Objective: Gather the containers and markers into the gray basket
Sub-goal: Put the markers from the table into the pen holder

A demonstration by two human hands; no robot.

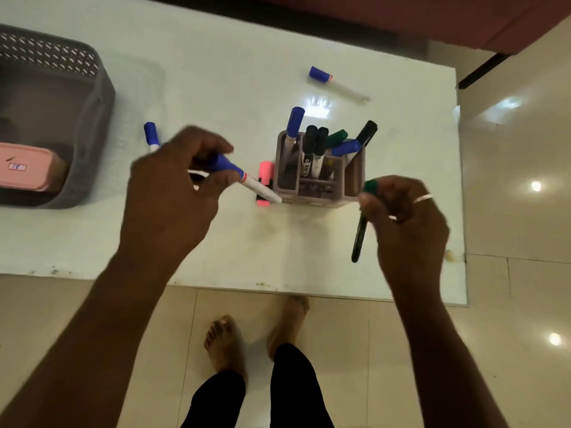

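My left hand (pixel 173 193) grips a blue-capped white marker (pixel 247 179), its white end pointing at the gray pen holder (pixel 321 193). My right hand (pixel 404 217) holds a green-capped dark marker (pixel 360 230) upright, just right of the holder. The holder stands mid-table with several blue, black and green markers in it. A pink highlighter (pixel 265 174) lies against its left side. Loose blue-capped markers lie at the back right (pixel 336 83) and behind my left hand (pixel 151 135). The gray basket (pixel 92 118) sits at the left with a pink container (pixel 27 171) inside.
The white table (pixel 216 72) ends at its front edge just below my wrists and at its right edge past the holder. Tiled floor and my bare feet show below. A dark red wall runs along the back.
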